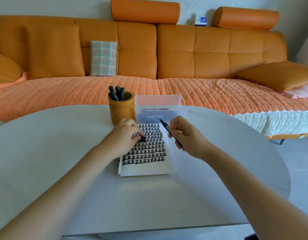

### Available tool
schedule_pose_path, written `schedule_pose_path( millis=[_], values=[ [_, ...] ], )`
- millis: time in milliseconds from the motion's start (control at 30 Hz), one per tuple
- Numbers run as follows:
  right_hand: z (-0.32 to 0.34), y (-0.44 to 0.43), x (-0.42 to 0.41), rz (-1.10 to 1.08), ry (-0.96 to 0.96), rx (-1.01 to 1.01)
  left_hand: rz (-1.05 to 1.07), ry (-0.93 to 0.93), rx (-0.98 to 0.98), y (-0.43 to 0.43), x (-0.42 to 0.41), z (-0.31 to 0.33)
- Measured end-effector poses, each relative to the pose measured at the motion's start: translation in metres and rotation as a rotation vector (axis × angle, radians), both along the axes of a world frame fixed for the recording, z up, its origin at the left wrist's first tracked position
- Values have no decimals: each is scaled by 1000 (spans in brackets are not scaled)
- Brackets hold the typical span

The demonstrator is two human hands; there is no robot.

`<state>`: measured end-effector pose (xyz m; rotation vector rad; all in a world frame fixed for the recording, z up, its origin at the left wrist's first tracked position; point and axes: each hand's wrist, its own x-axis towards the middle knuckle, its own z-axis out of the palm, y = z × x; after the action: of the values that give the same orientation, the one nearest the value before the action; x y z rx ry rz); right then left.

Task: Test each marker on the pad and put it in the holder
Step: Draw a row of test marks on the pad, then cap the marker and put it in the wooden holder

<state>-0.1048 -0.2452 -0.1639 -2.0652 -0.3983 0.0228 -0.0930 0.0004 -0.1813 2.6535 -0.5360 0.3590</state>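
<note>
The bench (63,153) has a pale, glossy top with a rounded far edge. A pad (149,168) lies flat on it at centre. Beyond the pad's far edge, a yellow woven holder (123,110) stands upright, with a clear plastic box (158,104) just beside it on the right.

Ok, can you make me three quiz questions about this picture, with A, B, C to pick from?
1. Where is the holder? A on the sofa; B on the table beside the clear box; C on the floor.
2. What colour are the marks on the pad? A black; B red; C green.
3. The marker in the right hand is: A capped; B in the holder; C uncapped.
Answers: B, it stands left of the box; A, rows of black marks; C, bare tip, and the left hand pinches a cap.
</note>
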Motion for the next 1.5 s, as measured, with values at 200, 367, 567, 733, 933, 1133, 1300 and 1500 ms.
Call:
schedule_pose_path(
  millis=[200,367,567,733,933,1133,1300,1500],
  values=[
    [-8,0,7,-79,-122,-237,-21,54,39,6,3,4],
    [-13,3,5,-98,-210,-344,-67,88,21,7,1,6],
    [-14,3,1,-98,-387,-491,-53,26,-253,2,-8,8],
    [-13,5,2,-78,-442,-463,-80,15,-281,0,-11,7],
    [-13,12,-1,-8,-436,-455,-115,-2,-281,-7,-16,8],
    [-14,17,-1,43,-412,-382,-177,37,-207,-10,-15,7],
    [-8,18,0,51,-441,-348,-205,-3,-155,-6,-14,11],
    [0,32,-7,34,-567,-463,-245,-69,-118,-2,-18,21]
  ],
)
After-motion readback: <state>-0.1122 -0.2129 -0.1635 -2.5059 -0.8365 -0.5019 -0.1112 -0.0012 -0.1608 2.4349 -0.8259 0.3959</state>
